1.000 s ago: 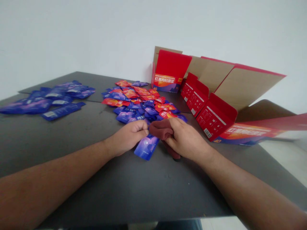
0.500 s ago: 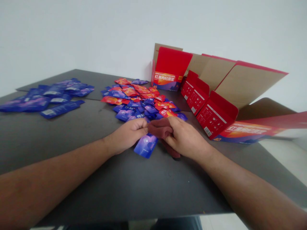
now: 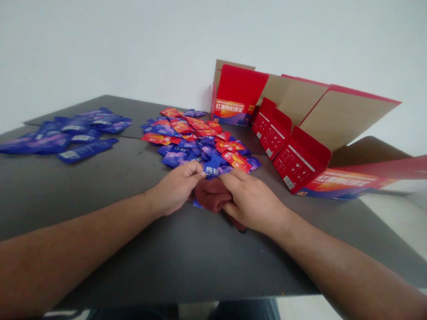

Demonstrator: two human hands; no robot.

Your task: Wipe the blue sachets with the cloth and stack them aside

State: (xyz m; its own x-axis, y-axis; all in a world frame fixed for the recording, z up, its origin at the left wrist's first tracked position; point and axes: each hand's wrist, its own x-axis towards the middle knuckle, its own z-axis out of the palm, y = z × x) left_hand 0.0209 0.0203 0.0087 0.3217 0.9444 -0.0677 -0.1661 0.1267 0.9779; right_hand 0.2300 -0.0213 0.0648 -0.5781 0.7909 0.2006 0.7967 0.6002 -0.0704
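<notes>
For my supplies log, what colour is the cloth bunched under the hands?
Dark maroon; the cloth, below the blue sachet, shows best in the head view.

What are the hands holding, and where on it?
Left hand and right hand pinch a blue sachet by its opposite edges; a maroon cloth lies under them.

On the table (image 3: 133, 249), the left hand (image 3: 175, 189) and right hand (image 3: 255, 202) meet near the front edge; a sachet (image 3: 211, 170) sits between their fingertips, above a cloth (image 3: 210, 198) that lies on the table under and between the hands; just behind them spreads a heap of sachets (image 3: 196, 135); well apart, at the far left, lies a second spread of sachets (image 3: 70, 133); behind the heap stands an upright box (image 3: 235, 100), near the wall; right of the heap runs a row of open boxes (image 3: 287, 146); a flat carton (image 3: 353, 180) lies at the right edge.
</notes>
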